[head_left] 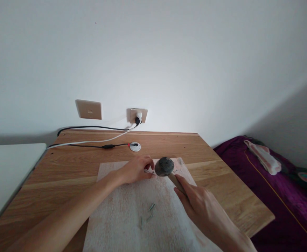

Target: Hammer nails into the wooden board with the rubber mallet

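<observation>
My left hand (pixel 139 168) is at the far part of a whitewashed board (pixel 121 217), its thumb and fingers pinched around a small metal screw (pixel 148 171). Its exact shape is partly covered by the fingertips. In my right hand (pixel 199 199) is the wooden handle of a mallet (pixel 164 166), fingers wrapped round it. The mallet's dark round head is just right of my left fingertips, apart from them. Another small metal piece (pixel 175 170) shows on the board beyond the handle. Several loose screws (pixel 151 207) lie on the board nearer to me.
Under the board is a wooden table (pixel 221 175). Black and white cables (pixel 90 142) run across its back left to a wall socket (pixel 142 115). A white surface (pixel 11 175) is at the left. Purple bedding (pixel 269 196) with a striped cloth (pixel 265 157) lies at the right.
</observation>
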The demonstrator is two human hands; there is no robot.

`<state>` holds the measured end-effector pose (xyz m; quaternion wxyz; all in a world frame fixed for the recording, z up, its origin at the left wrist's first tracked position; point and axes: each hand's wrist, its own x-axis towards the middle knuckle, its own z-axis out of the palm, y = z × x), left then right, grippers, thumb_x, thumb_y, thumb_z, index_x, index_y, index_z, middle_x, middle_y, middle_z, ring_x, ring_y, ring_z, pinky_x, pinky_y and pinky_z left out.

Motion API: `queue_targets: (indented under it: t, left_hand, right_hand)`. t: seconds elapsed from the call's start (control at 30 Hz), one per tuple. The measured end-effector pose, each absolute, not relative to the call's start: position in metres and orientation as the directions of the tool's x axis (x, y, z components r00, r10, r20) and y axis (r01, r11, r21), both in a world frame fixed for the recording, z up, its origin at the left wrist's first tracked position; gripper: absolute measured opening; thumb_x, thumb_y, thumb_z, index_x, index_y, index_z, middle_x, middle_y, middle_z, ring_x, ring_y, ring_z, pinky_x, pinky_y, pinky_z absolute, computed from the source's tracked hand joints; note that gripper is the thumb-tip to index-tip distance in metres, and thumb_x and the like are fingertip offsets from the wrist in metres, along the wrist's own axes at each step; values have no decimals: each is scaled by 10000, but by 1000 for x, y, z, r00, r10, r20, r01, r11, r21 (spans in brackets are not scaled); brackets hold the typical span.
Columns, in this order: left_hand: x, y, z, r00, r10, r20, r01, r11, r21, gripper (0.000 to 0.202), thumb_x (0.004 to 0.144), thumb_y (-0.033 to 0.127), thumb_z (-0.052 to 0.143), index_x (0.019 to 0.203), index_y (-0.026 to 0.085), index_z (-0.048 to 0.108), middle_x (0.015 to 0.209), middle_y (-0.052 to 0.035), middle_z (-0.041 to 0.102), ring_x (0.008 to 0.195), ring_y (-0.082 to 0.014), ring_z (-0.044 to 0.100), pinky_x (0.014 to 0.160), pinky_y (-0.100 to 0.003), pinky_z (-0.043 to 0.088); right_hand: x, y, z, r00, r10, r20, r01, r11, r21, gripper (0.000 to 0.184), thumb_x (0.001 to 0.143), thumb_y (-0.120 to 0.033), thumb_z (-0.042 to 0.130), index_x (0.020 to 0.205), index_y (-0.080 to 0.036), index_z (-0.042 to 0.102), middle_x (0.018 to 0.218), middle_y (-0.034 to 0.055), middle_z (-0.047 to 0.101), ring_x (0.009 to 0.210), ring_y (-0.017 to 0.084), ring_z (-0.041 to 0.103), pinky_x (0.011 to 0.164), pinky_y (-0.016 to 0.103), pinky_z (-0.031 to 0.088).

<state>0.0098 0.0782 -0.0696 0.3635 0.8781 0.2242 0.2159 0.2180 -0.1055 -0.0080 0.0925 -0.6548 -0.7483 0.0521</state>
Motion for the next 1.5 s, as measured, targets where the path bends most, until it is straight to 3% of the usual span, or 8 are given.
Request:
queue_targets:
  t: [0.23, 0.43, 0.57, 0.7, 0.83, 1.1, 1.5]
  left_hand:
    - [13, 82, -81, 817, 524, 240, 172, -618, 767, 49, 859, 166, 718, 820, 177, 747, 782, -8, 695, 719, -148, 608, 677, -249, 421]
    - [13, 82, -79, 831, 507, 229, 150, -601, 785, 126, 838, 81, 657, 832, 177, 740, 816, -13, 721, 742, -155, 616, 685, -253, 423]
    - [13, 79, -71, 822, 531, 206, 214, -623, 753, 48, 819, 199, 738, 821, 183, 692, 810, -10, 668, 748, -179, 587, 681, -283, 404]
    - [13, 78, -68, 801, 561, 208, 263, -642, 720, 247, 748, 316, 848, 832, 191, 651, 873, -13, 643, 814, -204, 581, 708, -301, 399]
    - [13, 78, -69, 813, 542, 214, 231, -636, 736, 221, 772, 293, 835, 877, 188, 671, 903, -14, 652, 863, -209, 593, 738, -299, 413]
    - [12, 79, -73, 816, 552, 172, 192, -539, 820, 27, 827, 196, 749, 820, 176, 732, 768, 6, 669, 706, -153, 594, 659, -259, 396]
    - [13, 80, -74, 831, 518, 202, 164, -575, 801, 83, 853, 120, 672, 814, 166, 729, 798, -8, 689, 750, -159, 602, 689, -254, 408]
  right_hand:
    - [217, -104, -8, -115, 990, 81, 964, 131, -233, 361, 1123, -358, 351, 1404, -201, 514, 909, 72, 821, 748, 300, 812, 588, 379, 584]
    - [216, -103, -5, -135, 986, 102, 960, 156, -232, 380, 1127, -371, 333, 1400, -176, 512, 908, 81, 822, 738, 305, 811, 594, 408, 607]
    - [214, -102, -3, -141, 984, 109, 962, 162, -218, 408, 1129, -383, 317, 1419, -168, 508, 930, 105, 823, 751, 309, 808, 606, 416, 606]
    - [212, -99, -6, -129, 991, 39, 960, 135, -247, 427, 1128, -408, 316, 1412, -171, 529, 950, 111, 822, 781, 334, 811, 631, 451, 612]
    - [212, -99, -9, -140, 990, -6, 959, 134, -249, 440, 1129, -407, 315, 1409, -163, 550, 953, 119, 820, 808, 339, 811, 663, 456, 609]
    - [219, -103, -3, -123, 988, 95, 958, 143, -250, 432, 1125, -391, 316, 1424, -166, 532, 901, 87, 824, 741, 320, 805, 603, 430, 592]
    - [218, -102, -4, -114, 989, 95, 956, 135, -260, 428, 1119, -395, 328, 1413, -170, 544, 920, 103, 830, 752, 327, 807, 618, 434, 599]
